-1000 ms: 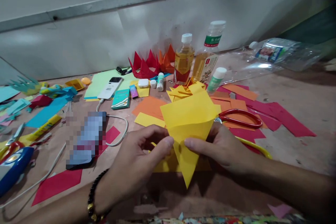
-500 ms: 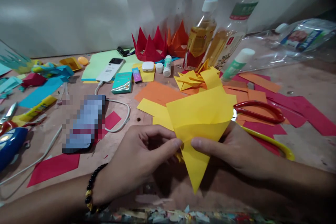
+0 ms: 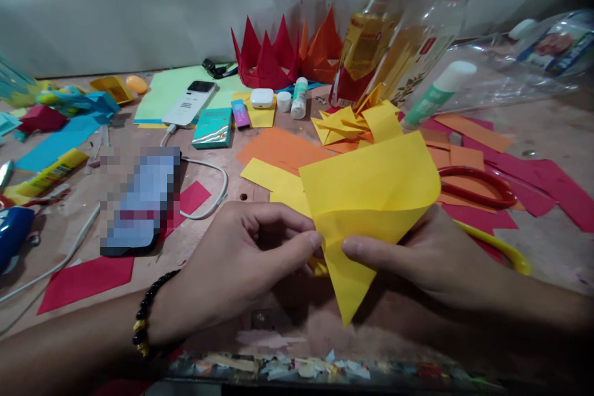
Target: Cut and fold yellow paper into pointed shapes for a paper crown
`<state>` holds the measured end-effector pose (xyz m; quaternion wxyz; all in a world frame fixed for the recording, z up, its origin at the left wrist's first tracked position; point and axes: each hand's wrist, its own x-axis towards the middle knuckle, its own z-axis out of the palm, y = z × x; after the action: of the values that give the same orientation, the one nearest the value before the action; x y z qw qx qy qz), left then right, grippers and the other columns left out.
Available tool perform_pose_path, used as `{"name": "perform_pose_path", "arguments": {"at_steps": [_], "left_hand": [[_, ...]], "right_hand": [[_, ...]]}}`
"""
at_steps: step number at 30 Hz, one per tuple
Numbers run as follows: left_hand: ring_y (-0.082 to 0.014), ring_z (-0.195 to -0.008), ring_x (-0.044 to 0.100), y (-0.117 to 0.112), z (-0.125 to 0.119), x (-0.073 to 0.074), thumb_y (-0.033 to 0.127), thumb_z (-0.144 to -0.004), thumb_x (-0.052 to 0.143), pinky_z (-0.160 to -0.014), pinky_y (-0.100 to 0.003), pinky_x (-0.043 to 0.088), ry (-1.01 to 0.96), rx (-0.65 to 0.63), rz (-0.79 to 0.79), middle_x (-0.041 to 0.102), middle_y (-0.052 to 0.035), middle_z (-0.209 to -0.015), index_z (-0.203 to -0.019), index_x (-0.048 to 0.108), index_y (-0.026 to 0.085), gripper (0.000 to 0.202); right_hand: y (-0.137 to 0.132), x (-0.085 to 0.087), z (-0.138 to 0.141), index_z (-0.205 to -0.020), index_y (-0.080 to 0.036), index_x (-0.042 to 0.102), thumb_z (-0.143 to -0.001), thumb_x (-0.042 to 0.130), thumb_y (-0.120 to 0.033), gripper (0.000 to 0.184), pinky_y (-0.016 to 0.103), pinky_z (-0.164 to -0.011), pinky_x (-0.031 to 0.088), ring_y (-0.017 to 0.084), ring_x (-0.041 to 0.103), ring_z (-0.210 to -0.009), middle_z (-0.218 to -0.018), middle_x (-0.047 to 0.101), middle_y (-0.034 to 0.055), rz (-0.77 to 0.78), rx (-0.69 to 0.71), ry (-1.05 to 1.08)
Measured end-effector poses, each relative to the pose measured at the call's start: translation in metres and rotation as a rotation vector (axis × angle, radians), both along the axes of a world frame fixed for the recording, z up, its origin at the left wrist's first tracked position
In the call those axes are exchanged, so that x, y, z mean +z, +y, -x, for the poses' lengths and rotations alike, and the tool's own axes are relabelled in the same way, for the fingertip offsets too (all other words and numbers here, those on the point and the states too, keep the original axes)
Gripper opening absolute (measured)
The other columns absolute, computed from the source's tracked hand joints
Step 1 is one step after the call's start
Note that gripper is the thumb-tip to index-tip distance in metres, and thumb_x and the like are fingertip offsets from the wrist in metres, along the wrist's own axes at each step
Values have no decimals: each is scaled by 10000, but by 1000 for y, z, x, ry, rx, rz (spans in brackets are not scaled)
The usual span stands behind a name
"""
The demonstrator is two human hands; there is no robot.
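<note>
Yellow paper (image 3: 371, 198) is folded into a loose cone, held just above the table with its point aimed down and toward the person in the head view. The left hand (image 3: 241, 253) grips the cone's left edge between thumb and curled fingers, and the right hand (image 3: 417, 253) holds its right side, thumb laid on the front. The two thumbs are near each other but not touching, with the paper between them. A beaded bracelet (image 3: 146, 312) circles the left wrist. Just beyond the cone lie loose yellow sheets (image 3: 273, 179), an orange sheet (image 3: 283, 151) and a pile of folded yellow pieces (image 3: 341, 127). Red-handled scissors (image 3: 477, 185) rest on orange and crimson paper strips (image 3: 533, 179) to the right, and a curved yellow handle (image 3: 492, 247) sits near the right hand. Farther back stand folded red paper crowns (image 3: 264, 59), two plastic bottles (image 3: 366, 55) (image 3: 431, 31) and a glue stick (image 3: 439, 94). A pixelated object (image 3: 139, 201) on the left cannot be made out.
</note>
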<state>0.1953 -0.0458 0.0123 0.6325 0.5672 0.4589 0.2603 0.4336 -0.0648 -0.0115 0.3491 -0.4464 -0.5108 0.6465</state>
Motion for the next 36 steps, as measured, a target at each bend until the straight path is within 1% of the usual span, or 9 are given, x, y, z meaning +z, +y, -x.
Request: {"name": "perform_pose_path", "arguments": {"at_steps": [3, 6, 13, 17, 21, 24, 27, 32, 36], "left_hand": [[-126, -646, 793, -1, 1, -1, 308, -943, 792, -588, -150, 622, -15, 2, 31, 837, 40, -746, -852, 823, 268, 104], [-131, -635, 795, -1, 2, -1, 337, -940, 804, -577, -151, 630, -20, -4, 62, 838, 37, -746, -856, 824, 268, 111], [-105, -644, 797, 0, 1, 0, 293, -945, 808, -595, -109, 618, -73, 26, 44, 826, 55, -721, -818, 821, 262, 132], [-93, -647, 790, 1, 1, -1, 300, -969, 786, -598, -102, 609, -60, 13, 41, 826, 57, -726, -818, 812, 256, 160], [-81, -636, 778, 0, 2, 0, 308, -967, 792, -586, -90, 593, -47, 19, 42, 822, 59, -722, -799, 806, 251, 178], [-81, -646, 779, 0, 2, 0, 309, -958, 803, -595, -90, 594, -51, 33, 41, 826, 58, -740, -812, 816, 253, 156], [-90, -642, 780, 1, 1, -1, 317, -963, 798, -592, -104, 599, -66, 30, 60, 824, 54, -726, -819, 814, 255, 157], [-115, -630, 776, 1, 1, -1, 341, -958, 803, -572, -136, 597, -47, 29, 54, 824, 26, -721, -824, 813, 237, 170], [-115, -663, 779, 2, 2, 2, 368, -972, 798, -601, -142, 599, -30, 18, 87, 826, 19, -752, -860, 813, 217, 188]], "right_hand": [[-1, 1, 1, -1321, -357, 802, -879, 878, -284, 455, 313, -1024, 651, 247, 778, -1201, -1385, 782, 25, -1, 3, -22], [-1, 1, 1, -1339, -362, 792, -861, 893, -296, 493, 314, -1011, 661, 254, 779, -1202, -1398, 776, 22, -9, -27, -49], [-2, 0, 2, -1357, -337, 785, -862, 881, -384, 506, 401, -1019, 673, 313, 756, -1255, -1390, 777, 59, -9, -25, -99], [-3, 2, 1, -1361, -336, 784, -887, 861, -419, 487, 404, -1040, 660, 305, 753, -1258, -1376, 784, 64, 2, -4, -110], [-1, 3, 1, -1316, -354, 804, -845, 905, -391, 482, 388, -1015, 670, 298, 777, -1202, -1346, 798, 45, 46, -2, -56], [-1, -1, 0, -1291, -364, 812, -910, 844, -485, 400, 387, -975, 687, 288, 797, -1142, -1303, 814, 27, 65, 0, 16], [-2, -5, -1, -1307, -352, 804, -985, 746, -557, 386, 400, -997, 682, 296, 786, -1177, -1276, 822, 35, 65, -39, 53], [-4, -10, -4, -1311, -366, 798, -1012, 728, -515, 342, 342, -923, 700, 263, 805, -1115, -1273, 825, 17, 56, -55, 21], [-2, -10, -5, -1312, -386, 794, -1018, 739, -442, 304, 321, -926, 695, 231, 809, -1085, -1300, 817, -10, -48, -51, 31]]}}
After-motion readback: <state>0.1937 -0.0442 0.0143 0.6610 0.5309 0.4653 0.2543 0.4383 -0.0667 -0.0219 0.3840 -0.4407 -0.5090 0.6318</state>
